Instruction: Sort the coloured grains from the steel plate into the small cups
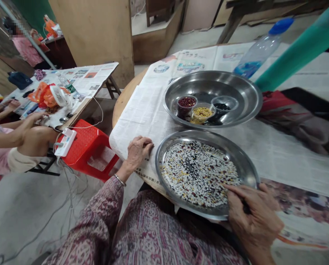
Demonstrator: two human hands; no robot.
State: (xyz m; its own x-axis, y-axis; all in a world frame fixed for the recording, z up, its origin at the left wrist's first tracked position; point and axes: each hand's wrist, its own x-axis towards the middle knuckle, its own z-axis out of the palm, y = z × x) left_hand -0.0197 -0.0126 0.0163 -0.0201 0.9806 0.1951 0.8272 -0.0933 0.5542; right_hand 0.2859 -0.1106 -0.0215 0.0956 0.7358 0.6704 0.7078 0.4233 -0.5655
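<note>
My right hand is at the right rim of a round steel tray. Its index finger and thumb come together over the edge of a layer of small white, black, yellow and dark red grain-like pieces; anything between the fingertips is too small to make out. My left hand rests curled on the newspaper, left of the tray, with nothing visible in it. Behind the tray, a deeper steel basin holds clear cups: one with dark red pieces, one with yellow, one with black.
Newspaper covers the round table. A water bottle, a green tube and dark cloth lie beyond the basin. A red stool with a power strip stands left. Other people sit at another table.
</note>
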